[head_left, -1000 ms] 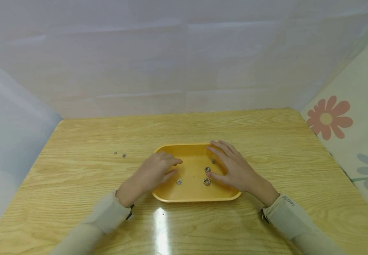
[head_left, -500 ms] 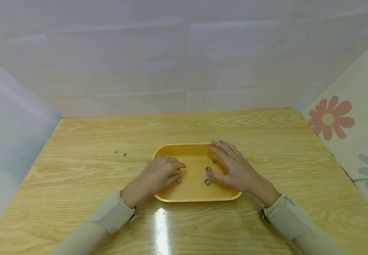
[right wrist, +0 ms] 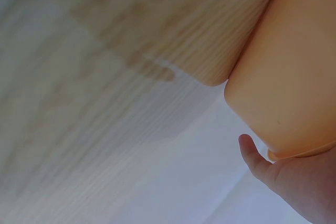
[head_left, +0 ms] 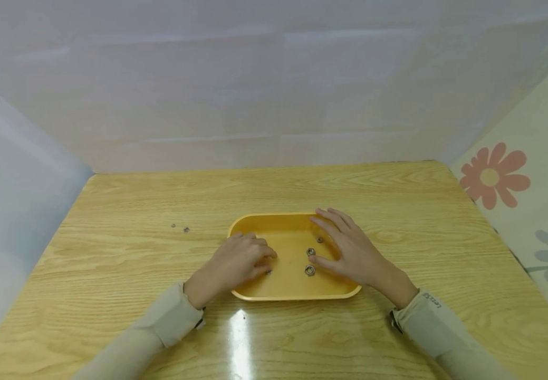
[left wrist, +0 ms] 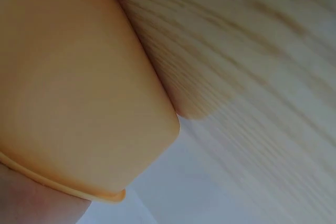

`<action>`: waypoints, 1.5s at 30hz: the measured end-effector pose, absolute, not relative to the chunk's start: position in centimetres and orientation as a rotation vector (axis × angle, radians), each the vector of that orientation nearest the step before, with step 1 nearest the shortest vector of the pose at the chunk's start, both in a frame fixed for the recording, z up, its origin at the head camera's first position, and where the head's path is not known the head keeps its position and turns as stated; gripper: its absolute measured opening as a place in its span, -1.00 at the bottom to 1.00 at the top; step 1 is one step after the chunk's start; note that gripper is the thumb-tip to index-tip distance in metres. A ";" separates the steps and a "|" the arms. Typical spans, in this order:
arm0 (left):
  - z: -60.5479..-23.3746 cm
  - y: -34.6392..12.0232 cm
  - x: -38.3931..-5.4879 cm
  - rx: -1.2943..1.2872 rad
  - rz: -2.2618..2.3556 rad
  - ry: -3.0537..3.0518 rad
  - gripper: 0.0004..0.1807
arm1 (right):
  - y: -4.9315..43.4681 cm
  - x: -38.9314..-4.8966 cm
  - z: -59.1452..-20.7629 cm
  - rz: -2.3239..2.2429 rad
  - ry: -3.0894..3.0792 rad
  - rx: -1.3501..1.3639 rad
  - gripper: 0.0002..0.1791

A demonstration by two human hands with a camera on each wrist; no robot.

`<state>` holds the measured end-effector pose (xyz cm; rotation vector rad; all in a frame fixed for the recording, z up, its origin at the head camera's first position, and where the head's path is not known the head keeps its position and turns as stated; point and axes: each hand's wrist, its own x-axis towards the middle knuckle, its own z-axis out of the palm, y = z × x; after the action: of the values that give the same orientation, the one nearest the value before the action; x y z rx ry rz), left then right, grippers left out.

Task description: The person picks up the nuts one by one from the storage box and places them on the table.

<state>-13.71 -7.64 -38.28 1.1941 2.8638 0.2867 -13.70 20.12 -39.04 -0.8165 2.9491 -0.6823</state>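
Note:
A yellow tray (head_left: pixel 297 296) lies on the wooden table with several metal hex nuts in it. My left hand (head_left: pixel 236 264) reaches over the tray's left side, fingers bent downward, thumb and forefinger a little apart. Right at its thumb tip is a nut (head_left: pixel 268 272), partly covered by the thumb. My right hand (head_left: pixel 352 258) lies over the right side with spread fingers, its fingertips by the far rim. Near its thumb are a large nut (head_left: pixel 309 270) and a medium nut (head_left: pixel 310 252); a small nut (head_left: pixel 319 239) sits farther back under the palm side.
Left of the tray, two small nuts lie on the table (head_left: pixel 126 253): a tiny nut (head_left: pixel 173 225) and a slightly bigger nut (head_left: pixel 186 229). A pale wall covering (head_left: pixel 274 95) rises behind the table. Both wrist views mostly show the tray's outer wall (left wrist: pixel 79 87).
My left hand has moved right and inward over the tray, its fingers lowering until the thumb partly covers the left nut. The right hand has stayed in place.

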 end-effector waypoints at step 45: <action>-38.3 -7.6 -13.9 1.206 0.434 2.834 -0.90 | 20.2 -13.7 -39.0 -0.662 2.952 -0.811 -0.09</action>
<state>-13.88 -7.64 -38.33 1.2063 2.8337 0.4344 -13.71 20.20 -38.98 -0.8107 2.9516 -0.6625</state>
